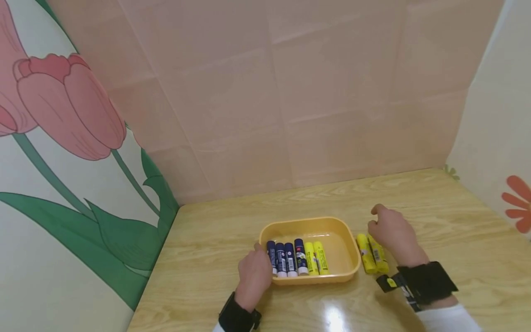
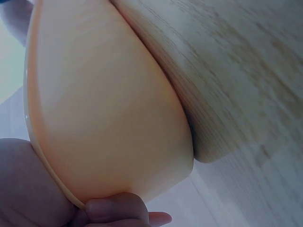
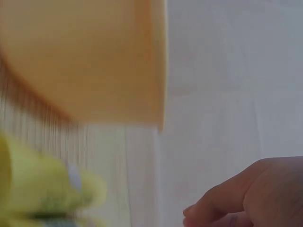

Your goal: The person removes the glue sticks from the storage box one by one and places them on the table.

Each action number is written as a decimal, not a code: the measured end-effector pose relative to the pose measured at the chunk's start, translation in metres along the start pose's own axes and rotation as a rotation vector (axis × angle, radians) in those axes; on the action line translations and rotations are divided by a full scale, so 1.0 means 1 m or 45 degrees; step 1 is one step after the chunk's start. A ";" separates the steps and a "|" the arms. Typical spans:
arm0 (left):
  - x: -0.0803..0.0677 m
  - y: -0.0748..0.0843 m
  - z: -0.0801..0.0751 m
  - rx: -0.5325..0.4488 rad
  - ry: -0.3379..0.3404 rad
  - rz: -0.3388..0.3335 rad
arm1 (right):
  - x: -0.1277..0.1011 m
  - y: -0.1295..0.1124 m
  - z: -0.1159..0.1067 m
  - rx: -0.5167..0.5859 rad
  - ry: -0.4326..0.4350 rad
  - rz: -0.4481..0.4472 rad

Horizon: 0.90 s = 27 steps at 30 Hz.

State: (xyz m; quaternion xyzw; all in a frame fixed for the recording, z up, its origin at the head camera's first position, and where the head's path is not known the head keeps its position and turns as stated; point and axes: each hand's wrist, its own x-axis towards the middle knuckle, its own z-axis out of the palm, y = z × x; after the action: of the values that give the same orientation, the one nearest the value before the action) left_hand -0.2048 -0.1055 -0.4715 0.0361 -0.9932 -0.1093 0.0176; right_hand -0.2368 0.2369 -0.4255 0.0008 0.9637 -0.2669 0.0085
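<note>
A shallow, rounded-rectangular orange plastic tray (image 1: 336, 226) is sitting near the middle of the pale wood-grain worktop (image 1: 435, 207), and the left hand (image 1: 254, 273) is gripping its rim at about 8 o'clock, fingers curled against the outer wall, as the left wrist view is showing with a fingertip (image 2: 116, 208) pressing under the tray's edge. Inside the tray, toward its left half, four dark blue glue sticks with white caps (image 1: 286, 258) are lying side by side, touching, and two yellow glue sticks (image 1: 315, 258) are lying just beside them at their 3 o'clock. The right part of the tray floor is showing bare. Outside the tray, just beyond its rim at 3 o'clock, two more yellow glue sticks on the worktop (image 1: 372, 254) are lying parallel and touching each other. The right hand (image 1: 394, 233) is hovering over their far ends with fingers loosely curled, holding nothing that the views are showing; whether it is touching them cannot be told. Behind the worktop a pink panelled wall (image 1: 290, 92) is rising, with a tulip-patterned panel (image 1: 62, 138) at 9 o'clock.
</note>
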 end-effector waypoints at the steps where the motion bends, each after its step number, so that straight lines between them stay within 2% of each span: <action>1: 0.000 0.000 0.000 -0.003 0.002 0.000 | 0.000 -0.006 0.004 -0.010 0.026 -0.004; 9: 0.000 0.000 0.001 -0.001 0.018 0.003 | -0.006 -0.035 0.018 0.002 0.114 -0.065; 13: 0.000 0.000 0.002 0.004 0.023 0.009 | -0.009 -0.050 0.026 0.024 0.120 -0.062; 18: 0.000 -0.001 0.002 0.004 -0.019 -0.005 | -0.012 -0.065 0.044 0.029 0.138 -0.099; 27: 0.001 0.000 0.003 0.011 -0.016 -0.013 | -0.014 -0.080 0.066 -0.006 0.098 -0.147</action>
State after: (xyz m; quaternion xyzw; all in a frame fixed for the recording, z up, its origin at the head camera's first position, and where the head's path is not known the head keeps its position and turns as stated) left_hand -0.2060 -0.1052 -0.4746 0.0407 -0.9936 -0.1052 0.0106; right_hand -0.2218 0.1346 -0.4408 -0.0446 0.9624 -0.2644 -0.0440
